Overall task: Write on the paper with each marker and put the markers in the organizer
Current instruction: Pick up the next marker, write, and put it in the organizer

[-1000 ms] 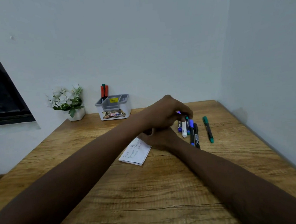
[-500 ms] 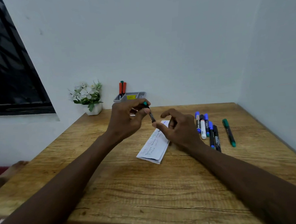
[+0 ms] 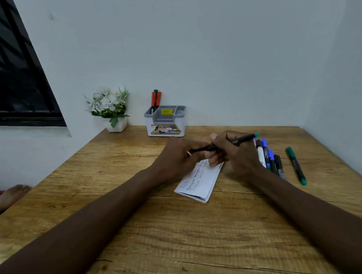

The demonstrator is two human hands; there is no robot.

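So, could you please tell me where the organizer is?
In the head view, the organizer stands at the back of the table, just right of the flower pot.

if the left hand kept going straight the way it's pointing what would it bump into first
The right hand. The left hand points rightward along the green-tipped marker that both hold, and the right hand sits directly ahead, apparently touching it, though depth is hard to judge.
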